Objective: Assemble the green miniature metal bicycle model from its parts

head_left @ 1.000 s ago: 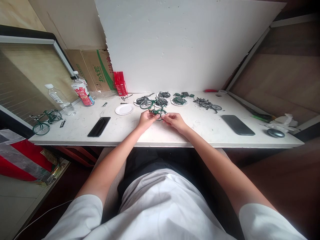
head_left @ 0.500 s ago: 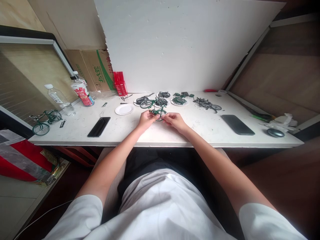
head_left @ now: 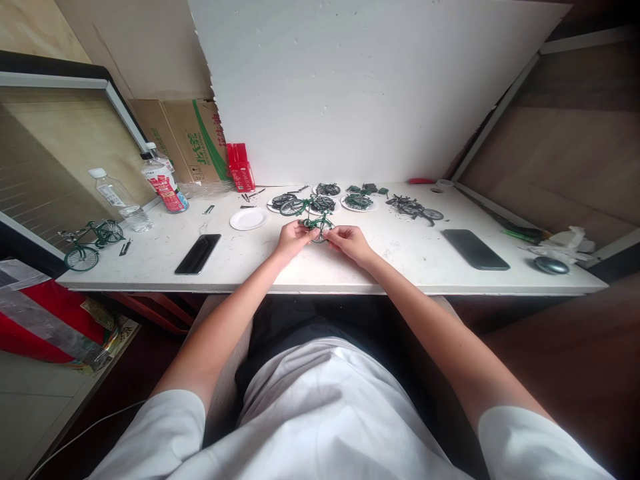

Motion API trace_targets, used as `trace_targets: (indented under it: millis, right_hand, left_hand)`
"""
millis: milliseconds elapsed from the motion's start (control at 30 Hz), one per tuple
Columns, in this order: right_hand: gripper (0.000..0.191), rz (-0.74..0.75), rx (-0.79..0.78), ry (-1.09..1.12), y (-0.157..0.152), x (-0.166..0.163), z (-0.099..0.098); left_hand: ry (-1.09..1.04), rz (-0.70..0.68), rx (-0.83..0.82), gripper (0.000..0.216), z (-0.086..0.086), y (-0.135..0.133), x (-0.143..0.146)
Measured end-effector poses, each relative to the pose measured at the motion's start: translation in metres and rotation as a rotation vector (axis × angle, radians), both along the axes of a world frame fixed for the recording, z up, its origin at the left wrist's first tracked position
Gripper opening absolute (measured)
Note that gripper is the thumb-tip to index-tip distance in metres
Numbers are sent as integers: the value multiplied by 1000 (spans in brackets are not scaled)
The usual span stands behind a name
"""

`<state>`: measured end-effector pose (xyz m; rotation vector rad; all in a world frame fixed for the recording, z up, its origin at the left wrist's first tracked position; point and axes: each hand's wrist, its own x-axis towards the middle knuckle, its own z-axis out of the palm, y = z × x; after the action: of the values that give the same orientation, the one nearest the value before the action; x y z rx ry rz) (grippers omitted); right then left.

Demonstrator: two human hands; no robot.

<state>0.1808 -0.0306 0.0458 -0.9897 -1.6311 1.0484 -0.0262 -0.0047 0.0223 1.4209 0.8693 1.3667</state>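
Note:
A small green model bicycle (head_left: 321, 225) is held just above the white table, partly covered by my fingers. My left hand (head_left: 295, 239) is closed around its left part. On the other side, the thumb and fingertips of my right hand (head_left: 351, 241) pinch the bicycle by its near wheel; whether a tiny part is between them I cannot tell. Right behind it lie paper plates with dark wheels and frames (head_left: 327, 201) and another plate with green parts (head_left: 359, 199). A finished-looking green model bicycle (head_left: 93, 243) stands at the table's left end.
A bare paper plate (head_left: 249, 219) and a phone (head_left: 198, 254) lie to the left, bottles (head_left: 166, 187) behind them. Grey bicycle parts (head_left: 414, 208), a second phone (head_left: 476, 249) and a mouse (head_left: 551, 265) lie to the right. A white board (head_left: 370, 93) rises at the back.
My right hand has shifted very slightly at the wheel. Both hands keep hold of the bicycle, and everything else stays where it was.

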Motion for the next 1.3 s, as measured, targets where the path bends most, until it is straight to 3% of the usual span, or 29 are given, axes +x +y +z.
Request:
trace_targets:
  millis: [633, 800, 933, 1067, 1300]
  right_hand:
    - [62, -47, 47, -23, 1, 0, -1]
    - [49, -194, 290, -342, 4, 1, -11]
    - [28, -161, 452, -620, 4, 0, -16]
    - [32, -99, 578, -721, 4, -1, -19]
    - [31, -97, 626, -839, 2, -3, -20]
  left_hand:
    - [-20, 34, -4, 55, 0, -1, 1]
    - [-55, 144, 2, 54, 1, 0, 1]
    - [-86, 213, 23, 53, -2, 6, 0]
    - [-74, 225, 37, 51, -5, 9, 0]
    - [-72, 237, 31, 50, -5, 8, 1]
